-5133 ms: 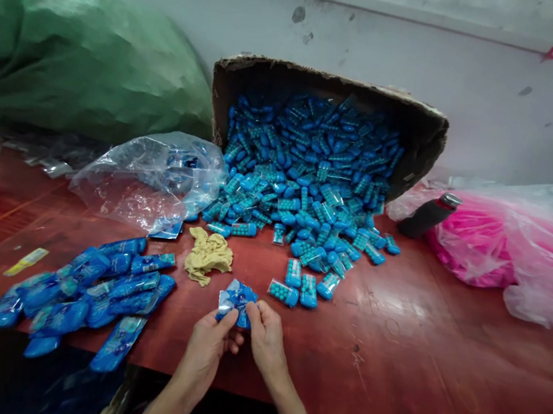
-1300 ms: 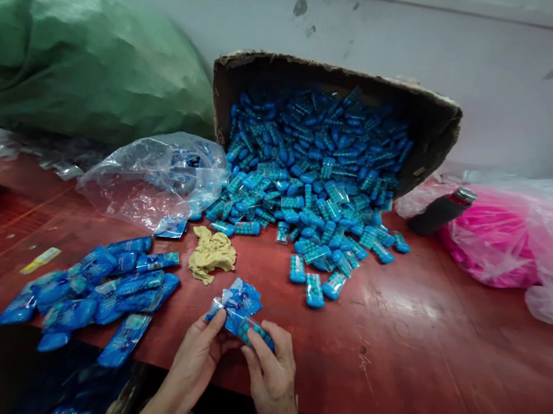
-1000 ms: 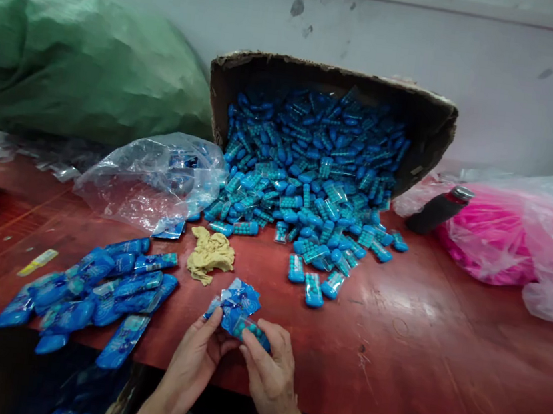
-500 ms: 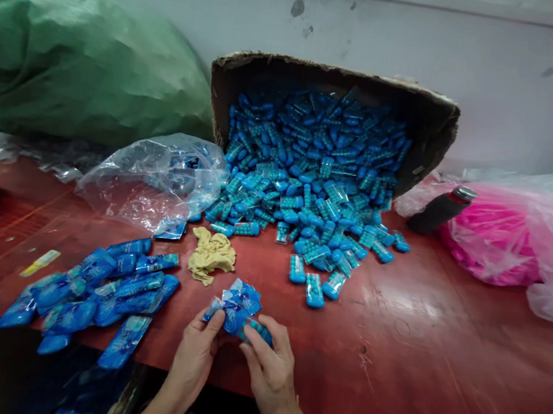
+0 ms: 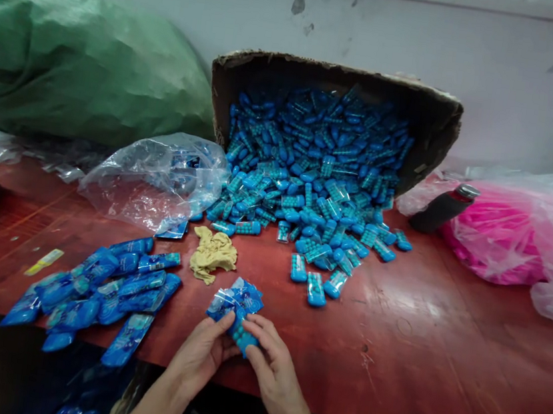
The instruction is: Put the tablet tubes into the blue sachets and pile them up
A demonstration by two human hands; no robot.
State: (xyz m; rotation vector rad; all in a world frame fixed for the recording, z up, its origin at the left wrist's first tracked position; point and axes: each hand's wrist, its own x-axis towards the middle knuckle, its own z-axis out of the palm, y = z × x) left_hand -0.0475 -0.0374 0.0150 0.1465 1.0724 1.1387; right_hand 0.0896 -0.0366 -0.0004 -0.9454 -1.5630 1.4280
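Close to the front edge, my left hand (image 5: 205,353) pinches a blue printed wrapper between thumb and fingers. My right hand (image 5: 274,364) grips a small blue pack (image 5: 245,339) with turquoise beads, which touches the wrapper. Beyond my fingertips, several printed wrappers (image 5: 236,297) lie on the red table (image 5: 389,355). To the left is a pile of filled blue packets (image 5: 95,285). A tipped cardboard box (image 5: 433,142) spills a large heap of blue packs (image 5: 309,191) onto the tabletop. Two or three of these packs lie at its near side.
A yellow cloth (image 5: 213,255) is crumpled beyond the wrappers. Clear plastic bag (image 5: 153,182) and green sack (image 5: 86,69) are at the left. At the right stand a dark bottle (image 5: 442,208) and a bag of pink items (image 5: 499,234). An open box is below the edge.
My right hand has turned the beaded pack from lying sideways to a steeper angle, closer to my left hand. My left hand has shifted slightly right, showing more of the wrappers.
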